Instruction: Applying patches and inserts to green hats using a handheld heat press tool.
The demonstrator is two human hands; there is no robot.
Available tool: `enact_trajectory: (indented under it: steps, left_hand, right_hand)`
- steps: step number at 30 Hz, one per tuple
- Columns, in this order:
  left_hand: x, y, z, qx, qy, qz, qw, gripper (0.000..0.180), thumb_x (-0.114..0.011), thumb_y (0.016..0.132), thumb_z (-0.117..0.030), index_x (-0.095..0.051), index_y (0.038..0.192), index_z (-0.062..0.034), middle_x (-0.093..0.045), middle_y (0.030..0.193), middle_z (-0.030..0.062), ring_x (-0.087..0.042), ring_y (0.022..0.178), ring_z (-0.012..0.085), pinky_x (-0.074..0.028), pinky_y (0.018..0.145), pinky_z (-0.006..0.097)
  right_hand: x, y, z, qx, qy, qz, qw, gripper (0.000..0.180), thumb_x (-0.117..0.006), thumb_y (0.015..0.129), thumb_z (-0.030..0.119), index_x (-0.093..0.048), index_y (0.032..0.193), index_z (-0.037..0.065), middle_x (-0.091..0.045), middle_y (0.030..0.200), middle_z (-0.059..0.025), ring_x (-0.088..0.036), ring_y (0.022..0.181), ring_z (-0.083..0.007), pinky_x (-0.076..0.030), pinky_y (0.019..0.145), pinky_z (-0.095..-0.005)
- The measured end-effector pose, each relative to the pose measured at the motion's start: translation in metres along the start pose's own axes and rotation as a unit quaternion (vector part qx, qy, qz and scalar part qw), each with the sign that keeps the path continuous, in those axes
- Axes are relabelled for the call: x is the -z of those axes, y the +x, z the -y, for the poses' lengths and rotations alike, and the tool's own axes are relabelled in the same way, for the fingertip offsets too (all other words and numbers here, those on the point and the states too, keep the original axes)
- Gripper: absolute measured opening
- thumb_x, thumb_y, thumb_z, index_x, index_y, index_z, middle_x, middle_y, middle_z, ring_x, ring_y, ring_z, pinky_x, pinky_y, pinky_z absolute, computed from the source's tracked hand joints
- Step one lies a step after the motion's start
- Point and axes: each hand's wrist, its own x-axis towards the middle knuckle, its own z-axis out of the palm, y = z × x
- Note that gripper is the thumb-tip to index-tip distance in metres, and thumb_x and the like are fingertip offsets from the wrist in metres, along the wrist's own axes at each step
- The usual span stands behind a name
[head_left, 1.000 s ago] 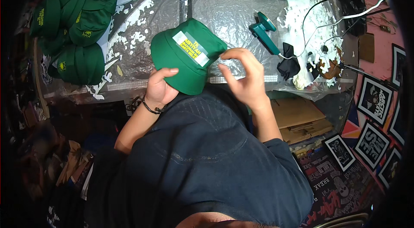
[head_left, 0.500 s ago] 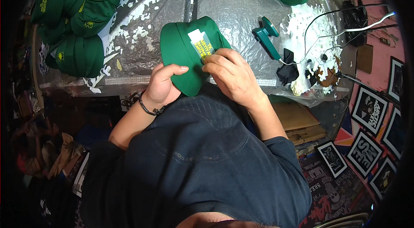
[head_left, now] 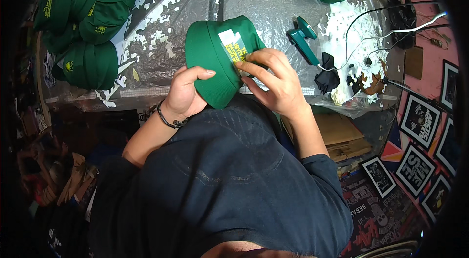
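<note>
The right hand [head_left: 276, 80] lay on the front of the green cap [head_left: 215, 58], its fingertips [head_left: 244, 65] pressed flat on the pale transfer patch [head_left: 233, 45] with yellow lettering; the fingers were together on the patch and pinched nothing. The left hand [head_left: 185, 94] had its grip clamped on the near edge of the same cap, the thumb over the top of the cloth and the other fingers hidden below it. A second before, the cap lay flatter on the worktop [head_left: 273, 9] with the patch turned up and the right hand only at its rim; half a second before, both hands had closed over it. Now the cap was turned more toward the person and lifted at the near edge of the worktop, and the patch ran almost upright along its front panel. By this change, the work seemed to have passed from turning the cap to pressing or smoothing the patch in its place. Around it, the worktop was covered with a crumpled clear sheet and many white paper scraps [head_left: 156, 28]. A teal hand tool [head_left: 303, 41] with a cord lay just right of the cap, near a black cloth [head_left: 326, 77]. Stacks of other green caps [head_left: 88, 19] stood at the left and along the far edge.
</note>
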Motion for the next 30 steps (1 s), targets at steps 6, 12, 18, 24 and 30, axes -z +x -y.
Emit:
enact_trajectory:
  steps: [6,12,18,24,30]
  left_hand:
    - [-0.003,0.0,-0.005,0.017,0.009,0.012,1.0,0.05,-0.046,0.088,-0.002,-0.044,0.136,0.0089,-0.057,0.13,0.0198,-0.058,0.12,0.0291,-0.047,0.105,0.043]
    - [-0.004,-0.001,-0.007,0.032,0.046,0.014,0.998,0.049,-0.046,0.087,0.002,-0.044,0.136,0.0088,-0.055,0.132,0.0192,-0.057,0.122,0.0277,-0.046,0.106,0.043]
    - [0.0,0.002,-0.004,0.04,0.049,0.011,0.998,0.047,-0.045,0.087,0.002,-0.046,0.133,0.0086,-0.058,0.128,0.0196,-0.059,0.119,0.0283,-0.047,0.104,0.043]
    - [0.004,0.005,-0.003,0.039,0.03,0.014,0.999,0.046,-0.044,0.089,0.001,-0.045,0.134,0.0092,-0.058,0.128,0.0205,-0.06,0.118,0.0294,-0.048,0.103,0.044]
    - [0.001,0.005,-0.005,0.033,0.031,0.014,0.999,0.048,-0.044,0.088,0.003,-0.044,0.135,0.009,-0.056,0.13,0.0204,-0.059,0.12,0.0295,-0.048,0.104,0.043]
  right_hand:
    - [0.008,-0.001,0.0,-0.012,0.01,0.016,1.0,0.03,-0.08,0.069,0.003,-0.071,0.097,0.006,-0.065,0.103,-0.0073,-0.064,0.097,-0.0269,-0.054,0.082,-0.0368]
    - [0.012,-0.004,0.005,-0.039,-0.008,0.049,0.998,0.027,-0.077,0.07,0.001,-0.071,0.096,0.006,-0.064,0.101,-0.0072,-0.063,0.094,-0.0259,-0.054,0.08,-0.037]
    - [0.004,-0.01,0.009,-0.051,-0.065,0.039,0.996,0.023,-0.074,0.072,0.005,-0.067,0.093,0.009,-0.061,0.101,-0.0062,-0.061,0.091,-0.0256,-0.052,0.076,-0.0363]
    - [0.022,-0.019,0.017,-0.142,-0.002,0.068,0.988,0.018,-0.068,0.07,0.003,-0.061,0.086,0.007,-0.057,0.098,-0.0081,-0.058,0.088,-0.0287,-0.049,0.075,-0.039]
    - [0.039,-0.028,0.014,-0.223,0.169,0.015,0.96,0.01,-0.06,0.068,-0.004,-0.057,0.077,0.0,-0.056,0.084,-0.0116,-0.057,0.078,-0.0211,-0.045,0.074,-0.0304]
